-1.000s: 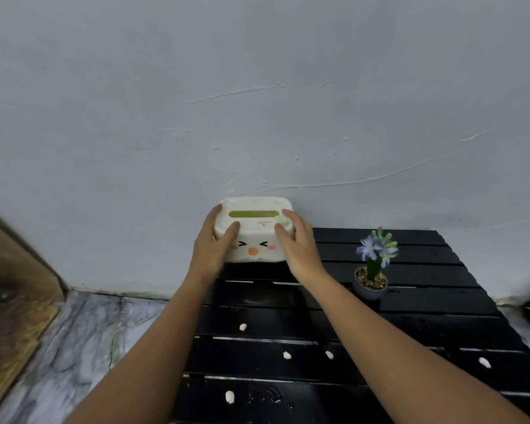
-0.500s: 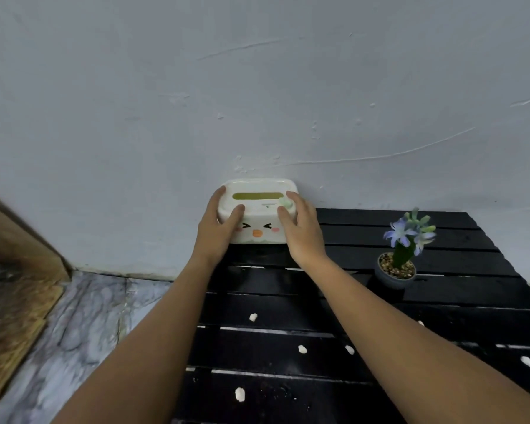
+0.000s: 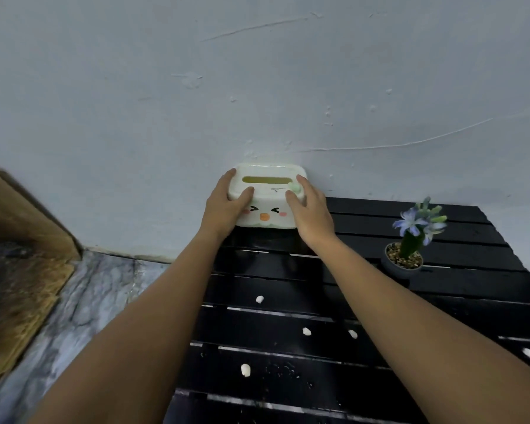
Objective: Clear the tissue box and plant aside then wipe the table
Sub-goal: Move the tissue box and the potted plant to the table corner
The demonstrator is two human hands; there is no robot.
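Observation:
A cream tissue box [image 3: 268, 195] with a cartoon face and a green slot stands at the far left corner of the black slatted table [image 3: 364, 289], against the wall. My left hand [image 3: 225, 206] clasps its left end and my right hand [image 3: 311, 211] its right end, thumbs on the lid. A small grey pot with a blue-flowered plant [image 3: 410, 240] stands to the right on the table, clear of both hands.
Several white crumbs [image 3: 306, 331] lie scattered on the near slats. A pale wall [image 3: 257, 87] rises right behind the table. Marbled floor [image 3: 83, 301] lies to the left, with a brown wooden piece [image 3: 19, 240] at the far left edge.
Both hands keep hold of the tissue box. The view has swung, so the box and plant appear further right; the box seems pressed closer to the wall.

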